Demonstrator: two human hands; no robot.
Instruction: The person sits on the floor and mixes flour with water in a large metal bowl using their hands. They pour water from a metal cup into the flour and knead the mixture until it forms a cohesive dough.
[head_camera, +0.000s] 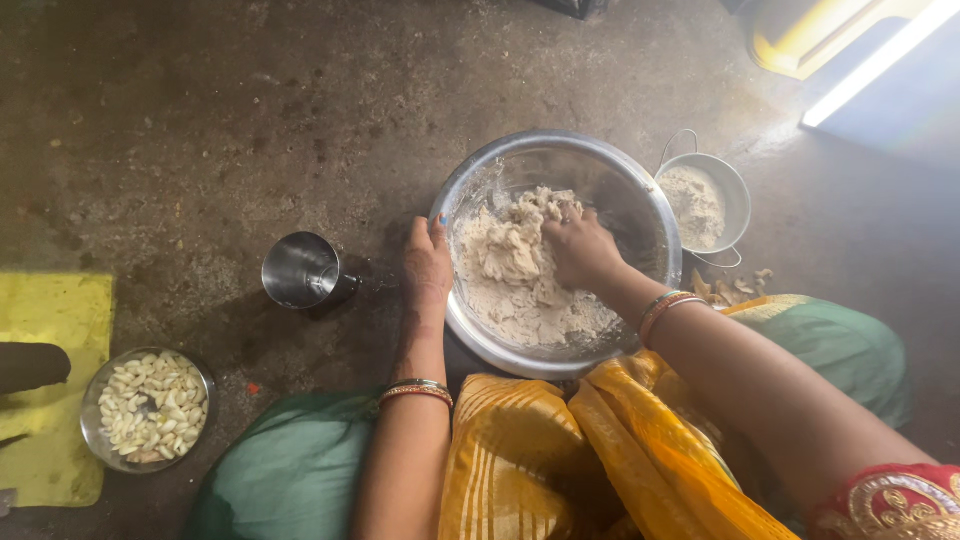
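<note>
A large steel bowl (640, 205) sits on the dark floor in front of me, holding a pale, crumbly mass of dough (510, 270). My right hand (582, 248) is down inside the bowl, fingers curled and pressed into the dough. My left hand (427, 265) rests on the bowl's left rim, gripping it from outside. Bangles circle both wrists.
A steel cup (300, 270) stands left of the bowl. A small handled steel pan of flour (705, 205) is at the bowl's right. A steel dish of peeled garlic cloves (150, 410) lies at lower left, partly on a yellow mat (50, 380). My yellow and green clothing fills the foreground.
</note>
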